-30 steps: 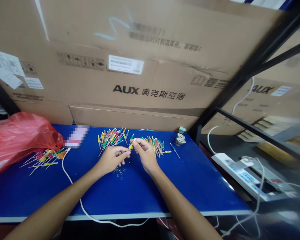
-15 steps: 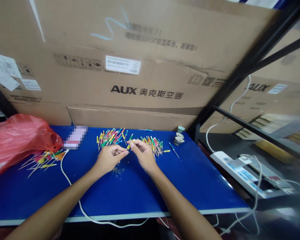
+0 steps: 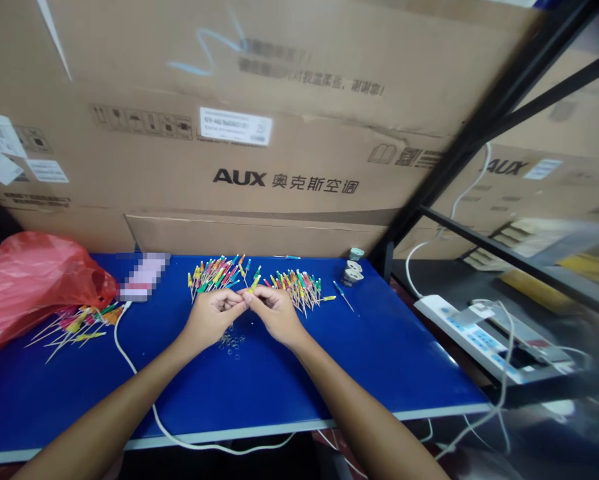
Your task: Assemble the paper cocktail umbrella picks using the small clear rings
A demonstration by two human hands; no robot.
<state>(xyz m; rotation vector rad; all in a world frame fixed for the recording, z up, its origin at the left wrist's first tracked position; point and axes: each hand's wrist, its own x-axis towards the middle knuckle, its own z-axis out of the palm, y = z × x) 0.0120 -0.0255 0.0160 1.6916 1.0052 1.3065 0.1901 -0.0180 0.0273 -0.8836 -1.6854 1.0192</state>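
Note:
A folded yellow cocktail umbrella (image 3: 254,284) pokes up between my fingertips at the middle of the blue table (image 3: 379,367). Pinched closed, my left hand (image 3: 213,315) meets the lower part of it from the left. My right hand (image 3: 275,313) is also closed, thumb and forefinger on the same umbrella. Its stick is hidden by my fingers. Behind my left hand lies a pile of folded cocktail umbrellas (image 3: 214,272) in mixed colours. A second pile of cocktail umbrellas (image 3: 302,287) is behind my right hand. Small clear rings (image 3: 230,343) are scattered just below my hands.
A red plastic bag (image 3: 39,280) lies at the left, with more cocktail umbrellas (image 3: 82,323) by its mouth. A phone (image 3: 142,277) has a white cable (image 3: 154,407) crossing the table. Small stacked pieces (image 3: 353,270) and a blue umbrella (image 3: 342,294) sit right. Cardboard (image 3: 279,87) stands behind.
My fingertips have come closer together around the yellow umbrella, which now points more upright. The whole view has shifted slightly.

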